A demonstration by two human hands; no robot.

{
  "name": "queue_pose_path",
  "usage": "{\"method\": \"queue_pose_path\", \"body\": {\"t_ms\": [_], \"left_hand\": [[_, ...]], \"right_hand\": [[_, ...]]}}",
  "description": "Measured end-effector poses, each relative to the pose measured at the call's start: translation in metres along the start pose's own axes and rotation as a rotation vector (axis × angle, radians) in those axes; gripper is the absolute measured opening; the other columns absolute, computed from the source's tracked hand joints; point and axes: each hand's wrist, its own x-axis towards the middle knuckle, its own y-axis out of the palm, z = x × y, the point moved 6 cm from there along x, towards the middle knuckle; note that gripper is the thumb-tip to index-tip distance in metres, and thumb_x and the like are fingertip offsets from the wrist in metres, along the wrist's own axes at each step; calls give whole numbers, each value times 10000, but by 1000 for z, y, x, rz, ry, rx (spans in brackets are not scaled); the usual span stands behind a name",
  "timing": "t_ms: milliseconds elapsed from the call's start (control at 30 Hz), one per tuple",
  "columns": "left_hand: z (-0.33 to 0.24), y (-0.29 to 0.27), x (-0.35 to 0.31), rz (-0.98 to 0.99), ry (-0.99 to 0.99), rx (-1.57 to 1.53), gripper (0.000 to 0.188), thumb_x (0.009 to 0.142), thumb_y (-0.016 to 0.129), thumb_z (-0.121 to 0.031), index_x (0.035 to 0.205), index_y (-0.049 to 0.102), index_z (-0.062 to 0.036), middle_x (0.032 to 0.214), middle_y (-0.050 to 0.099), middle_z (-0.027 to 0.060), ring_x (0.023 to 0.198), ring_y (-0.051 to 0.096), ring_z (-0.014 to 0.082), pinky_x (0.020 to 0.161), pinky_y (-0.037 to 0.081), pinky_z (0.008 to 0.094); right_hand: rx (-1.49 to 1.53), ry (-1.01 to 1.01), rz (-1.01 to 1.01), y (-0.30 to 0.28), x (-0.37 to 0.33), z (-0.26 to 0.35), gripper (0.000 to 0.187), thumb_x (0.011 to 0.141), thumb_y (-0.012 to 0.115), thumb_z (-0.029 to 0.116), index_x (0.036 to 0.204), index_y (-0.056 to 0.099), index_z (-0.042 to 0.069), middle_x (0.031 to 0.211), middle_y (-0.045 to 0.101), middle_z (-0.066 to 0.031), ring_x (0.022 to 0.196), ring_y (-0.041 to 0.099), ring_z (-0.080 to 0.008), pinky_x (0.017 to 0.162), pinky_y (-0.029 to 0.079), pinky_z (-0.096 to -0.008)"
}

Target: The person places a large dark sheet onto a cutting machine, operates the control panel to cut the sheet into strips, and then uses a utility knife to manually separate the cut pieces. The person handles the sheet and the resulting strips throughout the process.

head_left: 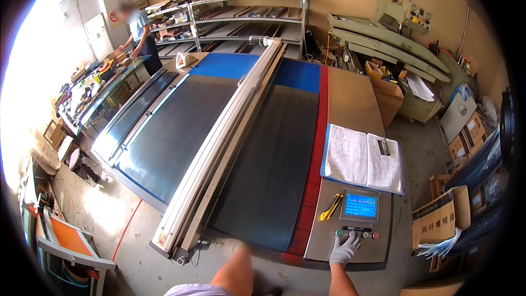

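My right hand (344, 250), in a pale grey work glove, lies at the button row (356, 233) on the machine's steel control panel (323, 246). Its fingers are apart and stretched toward the buttons, holding nothing. Just above it is a lit blue touch screen (361, 206), with a yellow utility knife (331, 208) to its left. My left hand (236, 248), smeared and pale, is at the near edge of the dark flat bed (263, 186); its fingers cannot be made out. A long white-and-metal beam (219, 137) crosses the bed, left of that hand.
An open binder of papers (359, 156) lies beyond the screen. A red strip (312, 186) borders the bed. A person (139, 33) stands by a cluttered glass-topped table (123, 77) at far left. Metal shelves (246, 19) stand behind; a cardboard box (441, 219) is at right.
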Motion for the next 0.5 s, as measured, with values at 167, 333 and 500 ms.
{"method": "queue_pose_path", "body": {"t_ms": [167, 333, 500], "left_hand": [[-2, 1, -8, 1, -7, -18, 592, 1068, 189, -390, 1391, 468, 20, 1207, 669, 203, 1069, 671, 344, 938, 530, 395], [10, 15, 19, -12, -46, -50, 597, 1066, 191, -399, 1390, 474, 15, 1213, 668, 197, 1081, 666, 338, 949, 521, 393], [6, 8, 2, -8, -64, -63, 602, 1064, 193, -407, 1388, 480, 10, 1219, 666, 190, 1093, 660, 331, 960, 513, 391]], "right_hand": [[-30, 17, 5, -1, 0, -5, 646, 814, 735, 392, 1310, 476, 69, 1290, 501, -238, 1169, 478, -446, 1008, 383, -532], [-14, 43, 80, 0, 0, 2, 672, 831, 699, 456, 1325, 466, 65, 1353, 476, -249, 1202, 463, -443, 1045, 352, -535], [-33, 40, 55, 3, 0, -5, 666, 823, 707, 442, 1322, 471, 69, 1336, 487, -243, 1188, 473, -432, 1036, 359, -526]]}}
